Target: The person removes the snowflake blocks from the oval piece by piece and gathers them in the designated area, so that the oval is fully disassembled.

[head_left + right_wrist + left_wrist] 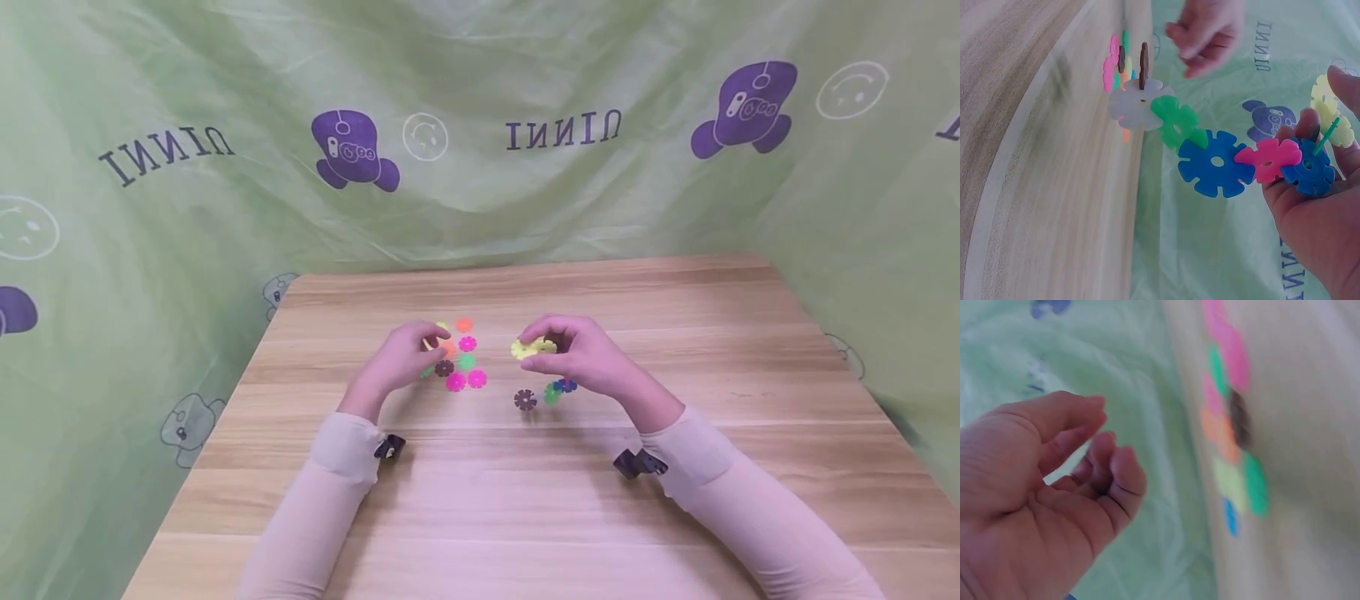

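Green cloth printed with purple cartoon figures hangs behind and beside a wooden table, seen from above by the person seated at its near edge. Both arms wear pale pink sleeves.

The right hand is raised just above the table, right of centre. Its curled fingers and thumb pinch a chain of snowflake discs: flat, notched plastic wheels slotted edge to edge. In the right wrist view the chain runs white, green, blue, pink, then a smaller blue disc in the palm, with a brown disc standing upright in the white one and yellow discs at the fingertips. The free end hangs down toward the table.

The left hand hovers left of centre, fingers loosely curled, thumb and forefinger close together but gripping nothing in the left wrist view. Just to its right, a cluster of loose discs lies flat on the table: pink, green, orange, brown and yellow
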A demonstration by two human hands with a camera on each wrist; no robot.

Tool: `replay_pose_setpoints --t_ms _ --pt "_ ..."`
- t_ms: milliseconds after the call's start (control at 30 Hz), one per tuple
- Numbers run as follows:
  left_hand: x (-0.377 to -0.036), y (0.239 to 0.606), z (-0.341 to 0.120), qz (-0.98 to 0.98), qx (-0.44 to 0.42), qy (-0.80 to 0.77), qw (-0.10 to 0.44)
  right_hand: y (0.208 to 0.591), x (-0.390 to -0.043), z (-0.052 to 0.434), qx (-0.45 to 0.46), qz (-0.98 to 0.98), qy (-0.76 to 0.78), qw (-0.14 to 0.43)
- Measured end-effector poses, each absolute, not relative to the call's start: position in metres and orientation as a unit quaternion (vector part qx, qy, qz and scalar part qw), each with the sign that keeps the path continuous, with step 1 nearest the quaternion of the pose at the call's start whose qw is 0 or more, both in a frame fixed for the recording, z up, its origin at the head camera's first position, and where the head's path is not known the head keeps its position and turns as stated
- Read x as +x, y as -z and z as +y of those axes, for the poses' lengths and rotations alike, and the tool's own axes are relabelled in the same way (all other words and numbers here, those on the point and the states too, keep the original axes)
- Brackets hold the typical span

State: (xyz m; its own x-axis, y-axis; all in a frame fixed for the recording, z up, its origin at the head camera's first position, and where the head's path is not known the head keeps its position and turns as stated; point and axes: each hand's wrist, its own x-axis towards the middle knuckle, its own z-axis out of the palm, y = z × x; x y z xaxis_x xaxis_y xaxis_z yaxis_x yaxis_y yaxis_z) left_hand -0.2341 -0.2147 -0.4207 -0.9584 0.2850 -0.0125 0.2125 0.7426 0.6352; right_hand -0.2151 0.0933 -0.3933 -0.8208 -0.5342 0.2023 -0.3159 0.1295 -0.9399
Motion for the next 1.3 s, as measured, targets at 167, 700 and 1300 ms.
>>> replay_pose_setpoints --t_ms 167,700,1300 --pt "-0.221 0.398 -0.186 0.892 0.193 -0.407 0.025 0.393 -0.215 0.094 -0.276 0.754 0.588 0.095" --pt "-0.205 0.380 -0.141 0.800 0.349 -0.486 -0.028 0.389 -0.215 0.091 -0.302 0.725 0.612 0.095" --pt "-0.203 0.382 -0.137 0.796 0.340 -0.497 -0.061 0.389 -0.211 0.098 -0.274 0.716 0.637 0.082"
